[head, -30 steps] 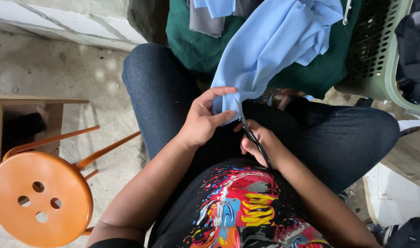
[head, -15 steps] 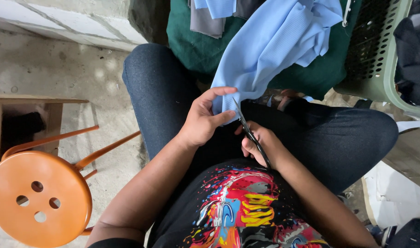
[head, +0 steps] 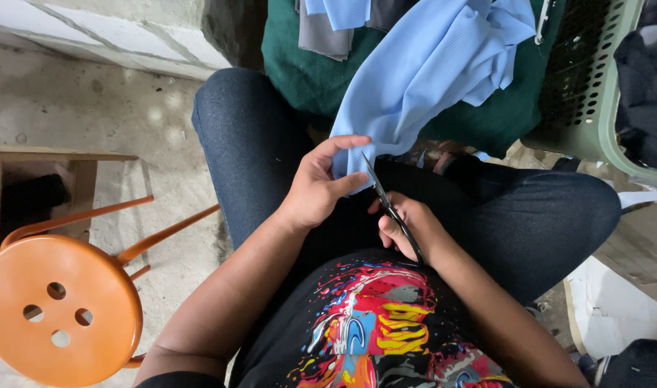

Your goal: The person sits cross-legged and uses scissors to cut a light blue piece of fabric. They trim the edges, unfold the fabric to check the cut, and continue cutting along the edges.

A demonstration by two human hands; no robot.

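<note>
concrete floor, lap | left hand (head: 318, 188) fingers pinched on blue cloth (head: 422, 79) | right hand (head: 407, 228) fingers closed around scissors (head: 389, 208)

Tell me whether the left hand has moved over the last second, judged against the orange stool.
No. The left hand keeps pinching the light blue cloth's lower edge over the lap, at the same offset from the orange stool; the scissors remain beside it.

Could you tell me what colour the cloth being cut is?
Light blue cloth, clearest in the head view.
</note>
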